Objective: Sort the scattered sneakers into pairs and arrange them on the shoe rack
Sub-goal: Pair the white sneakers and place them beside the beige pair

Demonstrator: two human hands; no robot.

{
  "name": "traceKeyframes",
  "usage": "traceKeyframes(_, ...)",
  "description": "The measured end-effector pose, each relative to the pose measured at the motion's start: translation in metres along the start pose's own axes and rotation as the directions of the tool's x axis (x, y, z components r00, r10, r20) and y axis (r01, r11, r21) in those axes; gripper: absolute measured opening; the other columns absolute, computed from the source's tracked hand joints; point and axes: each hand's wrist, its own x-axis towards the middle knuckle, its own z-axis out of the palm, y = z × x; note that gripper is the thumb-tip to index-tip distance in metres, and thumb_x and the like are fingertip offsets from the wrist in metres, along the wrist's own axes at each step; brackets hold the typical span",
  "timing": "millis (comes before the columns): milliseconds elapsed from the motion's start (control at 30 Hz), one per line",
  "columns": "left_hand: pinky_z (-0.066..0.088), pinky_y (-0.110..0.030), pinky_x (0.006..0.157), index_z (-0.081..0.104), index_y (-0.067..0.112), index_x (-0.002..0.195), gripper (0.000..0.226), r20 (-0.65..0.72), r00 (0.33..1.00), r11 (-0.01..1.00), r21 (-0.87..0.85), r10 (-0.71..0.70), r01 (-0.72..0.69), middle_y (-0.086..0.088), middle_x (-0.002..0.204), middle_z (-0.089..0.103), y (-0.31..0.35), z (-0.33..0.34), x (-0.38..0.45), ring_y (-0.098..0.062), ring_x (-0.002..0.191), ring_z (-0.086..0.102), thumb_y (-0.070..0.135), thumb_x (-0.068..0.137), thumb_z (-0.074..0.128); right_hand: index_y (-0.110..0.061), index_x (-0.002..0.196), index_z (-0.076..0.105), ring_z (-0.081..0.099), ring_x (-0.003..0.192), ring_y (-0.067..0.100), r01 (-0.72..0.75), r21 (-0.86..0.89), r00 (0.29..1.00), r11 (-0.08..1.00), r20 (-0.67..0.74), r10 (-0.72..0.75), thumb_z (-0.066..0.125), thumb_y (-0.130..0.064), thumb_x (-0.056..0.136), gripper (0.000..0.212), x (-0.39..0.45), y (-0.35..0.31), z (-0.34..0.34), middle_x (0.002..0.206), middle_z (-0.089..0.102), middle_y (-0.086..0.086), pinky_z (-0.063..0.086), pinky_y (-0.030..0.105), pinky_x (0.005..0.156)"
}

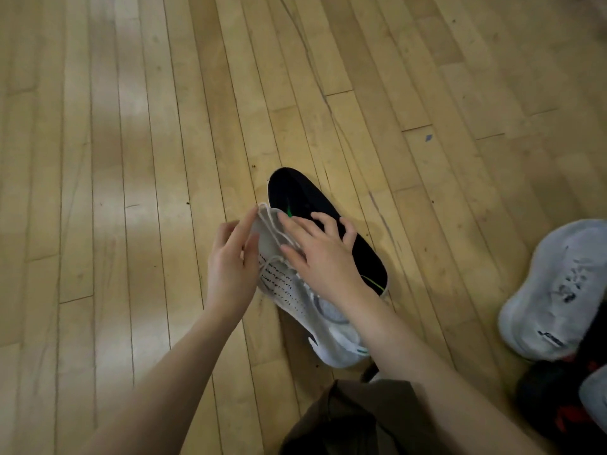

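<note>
A white sneaker (295, 297) with a black sole (302, 195) lies on its side on the wooden floor in the middle of the view. My left hand (230, 261) pinches the edge of its upper near the white laces (272, 224), between thumb and fingers. My right hand (318, 251) rests on top of the shoe, fingers spread, some on the upper and some over the black sole. No shoe rack is in view.
At the right edge a grey-white sneaker (555, 290) lies sole up. Below it sit a black shoe with red marks (551, 405) and part of another grey shoe (594, 395). My brown-clad knee (354, 421) is at the bottom. Bare floorboards (131, 159) stretch left and ahead.
</note>
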Motion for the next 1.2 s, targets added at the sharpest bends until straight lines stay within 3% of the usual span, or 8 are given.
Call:
traceKeyframes(100, 0.050, -0.022, 0.074, 0.048, 0.020, 0.133, 0.037, -0.055, 0.998, 0.997, -0.073, 0.017, -0.021, 0.005, 0.103, 0.048, 0.023, -0.003, 0.010, -0.004, 0.088, 0.050, 0.019, 0.097, 0.047, -0.036, 0.146, 0.021, 0.035, 0.125, 0.010, -0.025, 0.167, 0.994, 0.986, -0.104, 0.042, 0.039, -0.041, 0.098, 0.052, 0.002, -0.003, -0.016, 0.131, 0.051, -0.011, 0.009, 0.040, 0.106)
traceKeyframes(300, 0.044, -0.013, 0.073, 0.059, 0.017, 0.121, 0.028, -0.087, 0.986, 0.979, -0.133, 0.143, -0.154, 0.006, 0.099, 0.057, 0.071, 0.002, 0.027, -0.001, 0.085, 0.054, 0.016, 0.093, 0.054, -0.041, 0.145, 0.023, 0.051, 0.103, 0.007, -0.032, 0.441, 0.978, 0.897, -0.173, 0.120, 0.047, -0.035, 0.096, 0.055, -0.007, 0.005, -0.065, 0.115, 0.057, -0.005, 0.043, 0.036, 0.095)
traceKeyframes(367, 0.043, -0.011, 0.072, 0.062, 0.017, 0.117, 0.025, -0.079, 0.983, 0.972, -0.157, 0.166, -0.177, 0.008, 0.096, 0.057, 0.087, 0.010, 0.031, 0.002, 0.084, 0.054, 0.016, 0.092, 0.057, -0.046, 0.143, 0.025, 0.053, 0.101, 0.008, -0.058, 0.476, 0.969, 0.877, -0.186, 0.165, 0.049, -0.038, 0.094, 0.054, -0.017, 0.016, -0.081, 0.113, 0.056, -0.006, 0.048, 0.033, 0.090)
traceKeyframes(533, 0.042, -0.010, 0.073, 0.067, 0.016, 0.110, 0.022, -0.014, 0.966, 0.931, -0.263, 0.259, -0.253, 0.009, 0.095, 0.059, 0.131, 0.040, 0.032, 0.005, 0.083, 0.054, 0.015, 0.089, 0.061, -0.034, 0.140, 0.039, 0.057, 0.089, 0.008, -0.045, 0.501, 0.889, 0.864, -0.375, 0.263, 0.054, -0.035, 0.093, 0.050, -0.056, 0.047, -0.108, 0.101, 0.059, -0.004, 0.050, 0.028, 0.082)
traceKeyframes(700, 0.043, -0.010, 0.076, 0.067, 0.016, 0.110, 0.023, 0.034, 0.897, 0.842, -0.361, 0.441, -0.400, 0.003, 0.099, 0.062, 0.183, 0.074, 0.019, 0.002, 0.085, 0.055, 0.013, 0.088, 0.063, -0.026, 0.137, 0.043, 0.056, 0.080, 0.009, -0.066, 0.370, 0.732, 0.927, -0.613, 0.297, 0.052, -0.030, 0.094, 0.044, -0.099, 0.081, -0.140, 0.091, 0.058, -0.001, 0.051, 0.033, 0.075)
traceKeyframes(833, 0.051, -0.024, 0.078, 0.067, 0.011, 0.110, 0.022, 0.040, 0.794, 0.738, -0.399, 0.607, -0.544, 0.003, 0.102, 0.062, 0.221, 0.111, 0.003, -0.002, 0.089, 0.057, 0.012, 0.089, 0.062, -0.021, 0.135, 0.048, 0.055, 0.078, 0.009, -0.161, 0.196, 0.676, 0.967, -0.693, 0.252, 0.046, -0.033, 0.096, 0.041, -0.141, 0.116, -0.169, 0.092, 0.058, 0.000, 0.051, 0.043, 0.068)
traceKeyframes(967, 0.053, -0.041, 0.066, 0.069, 0.011, 0.108, 0.021, 0.050, 0.678, 0.641, -0.383, 0.733, -0.665, -0.002, 0.100, 0.066, 0.253, 0.151, -0.017, -0.017, 0.082, 0.064, 0.018, 0.090, 0.060, -0.021, 0.133, 0.051, 0.056, 0.071, 0.014, -0.276, 0.104, 0.586, 0.955, -0.770, 0.253, 0.047, -0.031, 0.096, 0.038, -0.185, 0.145, -0.183, 0.088, 0.059, -0.001, 0.049, 0.046, 0.060)
traceKeyframes(1200, 0.052, -0.037, 0.060, 0.068, 0.014, 0.109, 0.026, 0.209, 0.585, 0.605, -0.468, 0.784, -0.644, 0.002, 0.098, 0.066, 0.296, 0.209, -0.049, -0.014, 0.074, 0.062, 0.027, 0.091, 0.056, -0.024, 0.136, 0.046, 0.054, 0.067, 0.013, -0.446, 0.121, 0.507, 0.887, -0.782, 0.362, 0.043, -0.032, 0.097, 0.040, -0.245, 0.189, -0.194, 0.083, 0.055, -0.005, 0.049, 0.044, 0.058)
